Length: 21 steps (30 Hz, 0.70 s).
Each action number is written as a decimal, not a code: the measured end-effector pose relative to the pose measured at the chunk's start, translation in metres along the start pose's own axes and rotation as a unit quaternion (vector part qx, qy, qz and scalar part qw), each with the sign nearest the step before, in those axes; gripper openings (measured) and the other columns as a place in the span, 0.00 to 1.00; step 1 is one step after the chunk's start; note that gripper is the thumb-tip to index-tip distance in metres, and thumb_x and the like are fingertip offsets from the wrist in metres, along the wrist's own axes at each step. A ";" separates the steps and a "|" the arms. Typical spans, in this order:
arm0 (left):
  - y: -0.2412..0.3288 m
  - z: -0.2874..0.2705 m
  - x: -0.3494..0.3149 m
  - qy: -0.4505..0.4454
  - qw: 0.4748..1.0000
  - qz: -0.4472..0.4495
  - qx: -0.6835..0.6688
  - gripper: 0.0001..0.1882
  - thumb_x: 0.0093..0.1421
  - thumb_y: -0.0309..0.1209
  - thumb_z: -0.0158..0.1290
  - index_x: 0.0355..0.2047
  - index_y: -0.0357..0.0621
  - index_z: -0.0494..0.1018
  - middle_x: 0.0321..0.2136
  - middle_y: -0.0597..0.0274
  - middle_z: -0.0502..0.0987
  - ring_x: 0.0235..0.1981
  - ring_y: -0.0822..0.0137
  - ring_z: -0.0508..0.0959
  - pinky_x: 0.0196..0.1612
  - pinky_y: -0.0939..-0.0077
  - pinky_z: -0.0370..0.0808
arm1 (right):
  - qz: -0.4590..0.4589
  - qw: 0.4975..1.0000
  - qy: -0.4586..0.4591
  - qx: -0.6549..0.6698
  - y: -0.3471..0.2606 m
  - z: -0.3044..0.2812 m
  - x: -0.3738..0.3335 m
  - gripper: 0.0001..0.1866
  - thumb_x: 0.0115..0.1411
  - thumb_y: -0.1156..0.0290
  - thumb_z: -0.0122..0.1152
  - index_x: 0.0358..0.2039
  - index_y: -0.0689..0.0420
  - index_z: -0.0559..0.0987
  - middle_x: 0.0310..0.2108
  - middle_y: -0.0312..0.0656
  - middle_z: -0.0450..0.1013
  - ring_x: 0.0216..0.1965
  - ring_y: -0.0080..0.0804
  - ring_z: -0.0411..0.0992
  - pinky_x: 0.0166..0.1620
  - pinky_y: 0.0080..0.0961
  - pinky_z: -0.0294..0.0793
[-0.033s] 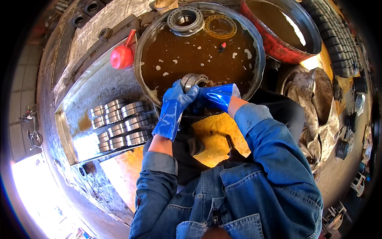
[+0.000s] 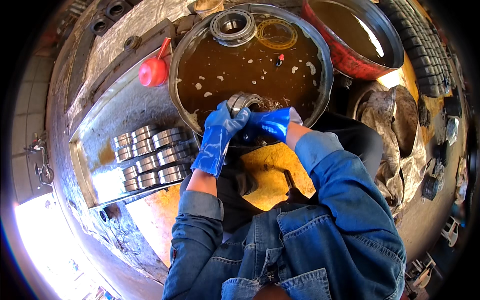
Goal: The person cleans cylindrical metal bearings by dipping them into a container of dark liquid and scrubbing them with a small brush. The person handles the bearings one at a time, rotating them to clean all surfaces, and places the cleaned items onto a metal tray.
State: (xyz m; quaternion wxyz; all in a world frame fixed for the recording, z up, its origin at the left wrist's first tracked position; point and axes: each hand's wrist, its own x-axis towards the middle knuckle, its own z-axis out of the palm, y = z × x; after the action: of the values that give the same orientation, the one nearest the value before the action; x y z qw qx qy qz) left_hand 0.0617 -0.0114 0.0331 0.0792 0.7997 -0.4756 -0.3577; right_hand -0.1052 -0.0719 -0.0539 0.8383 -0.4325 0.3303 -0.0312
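Ahead right of you: big red drum (image 2: 339, 59), murky brown liquid (image 2: 345, 25) in it. Dark blocks (image 2: 422, 50) stacked just right of that. Crumpled grimy cloth (image 2: 384, 117) closer in. Way off left, motorbike (image 2: 41, 155), kinda tiny. White chair (image 2: 451, 232) far out on your right.

Rings (image 2: 147, 163) lie left of the basin (image 2: 327, 75)

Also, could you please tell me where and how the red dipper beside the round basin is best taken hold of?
Probably by the slim handle of the red dipper, from above on the side of the round basin: it sticks out of the wider, rounded body, points away from the person and slants toward the basin. The left hand is nearer, but it holds a metal bearing.
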 end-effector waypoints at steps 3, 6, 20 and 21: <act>-0.002 0.004 0.003 0.007 1.000 -0.006 0.005 0.48 0.59 0.64 0.58 0.65 0.35 0.66 0.53 0.33 0.78 0.57 0.39 0.78 0.61 0.55 0.74 | -0.247 0.962 0.080 -0.083 0.016 0.027 0.016 0.09 0.67 0.70 0.58 0.45 0.55 0.80 0.42 0.39 0.78 0.44 0.30 0.75 0.49 0.31 0.73; -0.011 0.009 0.010 0.001 1.000 0.008 0.000 0.48 0.58 0.64 0.58 0.65 0.35 0.66 0.53 0.33 0.78 0.57 0.39 0.78 0.60 0.55 0.74 | -0.317 0.933 0.118 -0.119 0.015 0.035 0.019 0.08 0.66 0.68 0.60 0.44 0.55 0.81 0.40 0.39 0.78 0.43 0.28 0.75 0.48 0.29 0.72; -0.004 0.005 0.007 -0.002 1.000 -0.010 0.004 0.46 0.59 0.63 0.58 0.65 0.38 0.66 0.54 0.34 0.78 0.57 0.39 0.78 0.60 0.55 0.74 | -0.294 0.846 0.181 -0.406 0.041 0.014 0.048 0.17 0.71 0.73 0.53 0.58 0.57 0.77 0.52 0.43 0.79 0.53 0.33 0.76 0.59 0.32 0.73; -0.009 0.004 0.006 0.002 1.000 -0.014 0.004 0.46 0.59 0.63 0.58 0.65 0.38 0.66 0.54 0.34 0.78 0.57 0.39 0.78 0.60 0.55 0.74 | -0.396 0.694 0.169 -0.577 0.029 0.023 0.042 0.17 0.73 0.73 0.50 0.59 0.56 0.76 0.53 0.43 0.78 0.55 0.35 0.75 0.61 0.31 0.72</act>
State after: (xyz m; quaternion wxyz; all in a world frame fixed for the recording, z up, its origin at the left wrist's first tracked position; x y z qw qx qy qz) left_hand 0.0672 -0.0103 0.0229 0.0719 0.8074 -0.4657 -0.3551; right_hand -0.0661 -0.0514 -0.0886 0.2646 -0.9094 0.2177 -0.2359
